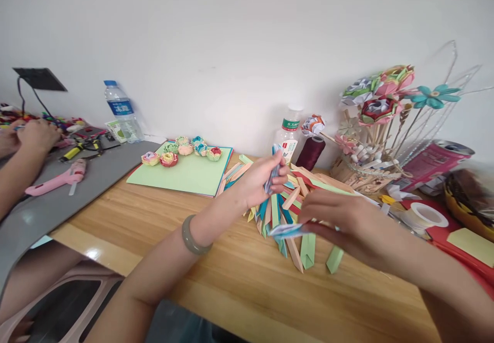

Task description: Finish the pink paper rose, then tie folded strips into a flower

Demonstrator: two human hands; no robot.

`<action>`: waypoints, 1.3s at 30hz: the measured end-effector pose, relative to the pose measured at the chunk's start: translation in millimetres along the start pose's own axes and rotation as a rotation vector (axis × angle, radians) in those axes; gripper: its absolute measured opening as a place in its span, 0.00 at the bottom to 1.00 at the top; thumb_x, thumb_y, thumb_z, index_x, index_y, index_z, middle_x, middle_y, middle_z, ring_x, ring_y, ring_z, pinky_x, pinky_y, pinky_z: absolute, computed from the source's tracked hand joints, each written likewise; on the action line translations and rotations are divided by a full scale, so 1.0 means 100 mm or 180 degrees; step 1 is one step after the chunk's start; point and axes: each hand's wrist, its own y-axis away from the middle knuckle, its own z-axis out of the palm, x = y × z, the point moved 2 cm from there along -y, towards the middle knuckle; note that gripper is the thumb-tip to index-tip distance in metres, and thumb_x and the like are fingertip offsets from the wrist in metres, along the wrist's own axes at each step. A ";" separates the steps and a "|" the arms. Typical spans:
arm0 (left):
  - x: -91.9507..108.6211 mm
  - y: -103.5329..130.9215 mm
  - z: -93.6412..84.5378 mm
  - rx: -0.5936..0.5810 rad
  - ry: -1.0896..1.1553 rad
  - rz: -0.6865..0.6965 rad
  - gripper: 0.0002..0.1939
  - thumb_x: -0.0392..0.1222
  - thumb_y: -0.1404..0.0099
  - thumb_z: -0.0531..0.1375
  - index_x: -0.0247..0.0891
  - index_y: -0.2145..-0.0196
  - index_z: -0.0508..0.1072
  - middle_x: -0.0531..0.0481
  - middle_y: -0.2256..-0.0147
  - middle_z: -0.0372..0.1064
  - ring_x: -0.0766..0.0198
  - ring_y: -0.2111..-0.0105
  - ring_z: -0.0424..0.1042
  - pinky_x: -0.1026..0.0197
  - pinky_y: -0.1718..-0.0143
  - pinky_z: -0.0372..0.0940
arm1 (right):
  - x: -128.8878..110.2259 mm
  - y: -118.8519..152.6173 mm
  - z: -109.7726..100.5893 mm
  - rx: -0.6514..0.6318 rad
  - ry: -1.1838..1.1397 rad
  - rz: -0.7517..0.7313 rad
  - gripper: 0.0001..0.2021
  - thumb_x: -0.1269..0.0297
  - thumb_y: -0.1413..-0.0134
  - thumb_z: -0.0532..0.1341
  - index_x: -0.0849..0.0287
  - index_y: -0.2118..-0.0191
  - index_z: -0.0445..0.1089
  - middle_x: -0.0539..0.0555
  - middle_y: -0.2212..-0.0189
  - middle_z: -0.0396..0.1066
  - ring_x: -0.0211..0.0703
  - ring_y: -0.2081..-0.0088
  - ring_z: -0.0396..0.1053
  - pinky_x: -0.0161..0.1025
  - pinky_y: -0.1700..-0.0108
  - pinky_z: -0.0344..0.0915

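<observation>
My left hand [266,175], with a bangle on its wrist, is closed around blue and white folded paper strips [276,170] held upright. Lower and to the right, my right hand [335,217] pinches another blue and white folded paper strip [285,230], which points left and is slightly blurred. Beneath both hands a pile of folded paper strips [275,211] in green, teal, peach, red and yellow spreads over the wooden table [239,276]. A loose green folded strip [334,259] lies below my right hand.
Several paper flowers [169,159] sit on green paper sheets [177,179] at left. Behind stand a bottle [289,132], a dark thread cone [311,152] and a basket of paper flowers [355,173]. A ribbon spool [422,217] is at right; a pink glue gun [62,178] and another person's hands [36,137] at far left.
</observation>
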 end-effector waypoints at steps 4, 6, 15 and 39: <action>-0.12 -0.05 -0.04 -0.0202 -0.0012 -0.0331 0.13 0.43 0.39 0.54 0.31 0.75 0.65 0.52 0.79 0.64 0.70 0.80 0.66 0.67 0.80 0.62 | 0.14 0.12 -0.19 0.1692 0.0717 0.0003 0.06 0.71 0.47 0.56 0.53 0.64 0.65 0.53 0.68 0.68 0.41 0.67 0.67 0.37 0.67 0.63; -0.16 -0.07 -0.04 -0.0279 0.0170 -0.0371 0.12 0.42 0.38 0.53 0.31 0.75 0.66 0.50 0.78 0.67 0.67 0.79 0.68 0.64 0.76 0.65 | 0.19 0.15 -0.14 0.1997 0.1374 -0.0150 0.09 0.73 0.49 0.57 0.53 0.61 0.65 0.52 0.67 0.69 0.39 0.68 0.68 0.35 0.68 0.64; -0.17 -0.07 -0.02 0.0126 0.0141 -0.0525 0.15 0.40 0.36 0.48 0.30 0.76 0.66 0.50 0.79 0.67 0.70 0.81 0.67 0.65 0.77 0.62 | 0.23 0.08 -0.01 0.1436 0.2388 -0.0921 0.07 0.74 0.45 0.53 0.63 0.61 0.64 0.56 0.66 0.70 0.41 0.65 0.68 0.37 0.68 0.64; -0.23 0.03 0.17 0.0159 -0.0223 -0.0454 0.10 0.32 0.37 0.47 0.32 0.62 0.66 0.50 0.76 0.67 0.70 0.80 0.68 0.64 0.78 0.66 | 0.27 -0.03 0.11 0.1351 0.2634 -0.0576 0.05 0.73 0.47 0.56 0.63 0.65 0.67 0.55 0.61 0.72 0.47 0.56 0.65 0.40 0.60 0.64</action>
